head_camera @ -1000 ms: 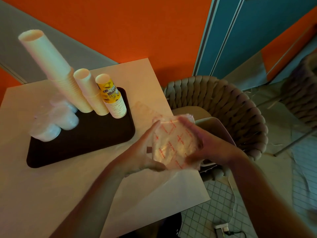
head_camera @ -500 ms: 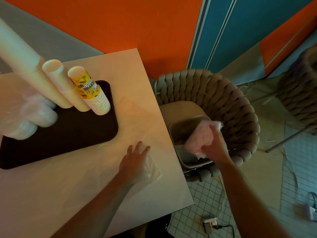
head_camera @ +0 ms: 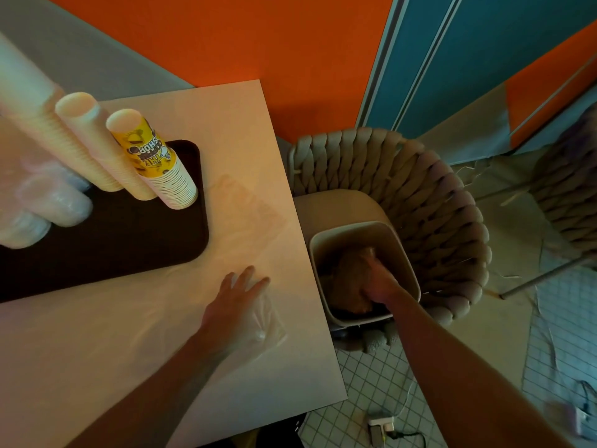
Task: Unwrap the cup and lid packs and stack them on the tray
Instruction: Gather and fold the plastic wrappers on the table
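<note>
1. The person's left hand (head_camera: 237,305) lies flat on the pale table (head_camera: 97,350) near its right edge, fingers straight and a little spread, pressing down on a sheet of clear plastic wrap (head_camera: 269,324) that pokes out from beneath the palm.
2. The right hand (head_camera: 376,282) reaches down into a small cream bin (head_camera: 405,253) that sits on the seat of a woven rope chair (head_camera: 420,195) just beside the table. A crumpled wad of wrapping (head_camera: 347,279) sits in the bin against that hand; the light in there is dim, and I cannot tell whether the fingers grip the wad or simply push on it.
3. On the dark tray (head_camera: 129,240) at the table's left stand the unwrapped cups: a stack of printed yellow cups (head_camera: 158,166) nearest the tray's right edge, a plain cream stack (head_camera: 97,137) touching it, and a taller plain stack (head_camera: 29,101) running off the left of the view.
4. Clear lid stacks (head_camera: 38,202) lie on their sides at the tray's left, in front of the cups.
5. Another flat piece of clear film (head_camera: 248,205) lies on the table to the right of the tray.
6. A white power adapter with cables (head_camera: 381,425) sits on the tiled floor below.
</note>
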Demonstrator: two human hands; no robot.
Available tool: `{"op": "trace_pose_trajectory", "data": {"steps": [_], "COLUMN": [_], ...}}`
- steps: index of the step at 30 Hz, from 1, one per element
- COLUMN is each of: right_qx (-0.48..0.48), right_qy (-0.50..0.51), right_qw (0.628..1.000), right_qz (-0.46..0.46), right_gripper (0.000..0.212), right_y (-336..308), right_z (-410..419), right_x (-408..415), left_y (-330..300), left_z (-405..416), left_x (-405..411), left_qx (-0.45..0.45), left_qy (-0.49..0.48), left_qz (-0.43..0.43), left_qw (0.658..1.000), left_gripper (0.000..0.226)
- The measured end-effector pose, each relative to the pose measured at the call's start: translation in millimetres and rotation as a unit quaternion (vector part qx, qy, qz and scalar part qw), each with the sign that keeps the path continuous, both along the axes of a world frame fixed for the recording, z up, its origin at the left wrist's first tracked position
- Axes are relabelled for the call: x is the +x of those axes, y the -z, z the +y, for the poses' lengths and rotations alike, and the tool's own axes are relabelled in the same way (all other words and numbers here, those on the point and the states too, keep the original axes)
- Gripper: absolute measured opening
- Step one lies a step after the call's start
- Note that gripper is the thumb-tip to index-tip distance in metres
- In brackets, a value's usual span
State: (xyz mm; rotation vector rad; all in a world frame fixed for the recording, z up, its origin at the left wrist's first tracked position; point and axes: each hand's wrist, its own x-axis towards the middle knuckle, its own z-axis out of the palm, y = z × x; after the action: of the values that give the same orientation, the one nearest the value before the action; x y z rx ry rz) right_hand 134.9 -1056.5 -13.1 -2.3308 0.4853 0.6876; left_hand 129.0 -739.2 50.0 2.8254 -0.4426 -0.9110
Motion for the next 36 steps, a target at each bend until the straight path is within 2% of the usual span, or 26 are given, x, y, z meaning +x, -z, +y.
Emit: {"op": "trace_pose_trajectory", "data": {"steps": [3, 7, 12, 14, 17, 21, 24, 28, 33, 36], "right_qx": [-0.029, -0.041, -0.048, -0.039, -0.019, -0.003, 0.000, -0.049, -0.119, -0.143], "right_qy": [0.016, 0.024, 0.048, 0.042, 0.006, -0.080, -0.138, -0.194, -0.165, -0.119], "right_qw": [0.999, 0.999, 0.989, 0.980, 0.970, 0.950, 0.949, 0.962, 0.972, 0.977], "right_qz": [0.027, -0.004, -0.133, -0.190, -0.244, -0.301, -0.285, -0.186, -0.115, -0.105], "right_gripper": [0.072, 0.071, 0.062, 0.055, 0.048, 0.045, 0.053, 0.078, 0.087, 0.087], "right_y": [-1, -11, -46, -62, -80, -81, -72, -58, -42, -40], "right_z": [-5, 0, 36, 61, 110, 168, 203, 239, 257, 268], "right_x": [1, 1, -9, -17, -31, -50, -63, -76, -99, -113], "left_y": [-1, -4, -2, -2, -7, -13, -10, 0, 4, 3], "left_z": [-1, -2, -3, -4, 9, 54, 110, 177, 209, 209], "left_x": [1, 0, -3, -7, -25, -53, -74, -100, -113, -115], "left_qx": [0.003, 0.004, 0.001, -0.001, -0.028, -0.086, -0.073, -0.043, -0.030, -0.011], "left_qy": [0.002, -0.002, -0.004, 0.008, 0.008, -0.071, -0.102, -0.068, -0.035, -0.021], "left_qz": [0.001, 0.002, 0.006, -0.016, -0.083, -0.130, -0.119, -0.085, -0.010, -0.004], "left_qw": [1.000, 1.000, 1.000, 1.000, 0.996, 0.985, 0.985, 0.993, 0.999, 1.000], "left_gripper": [0.106, 0.104, 0.100, 0.096, 0.083, 0.064, 0.065, 0.079, 0.070, 0.081]}}
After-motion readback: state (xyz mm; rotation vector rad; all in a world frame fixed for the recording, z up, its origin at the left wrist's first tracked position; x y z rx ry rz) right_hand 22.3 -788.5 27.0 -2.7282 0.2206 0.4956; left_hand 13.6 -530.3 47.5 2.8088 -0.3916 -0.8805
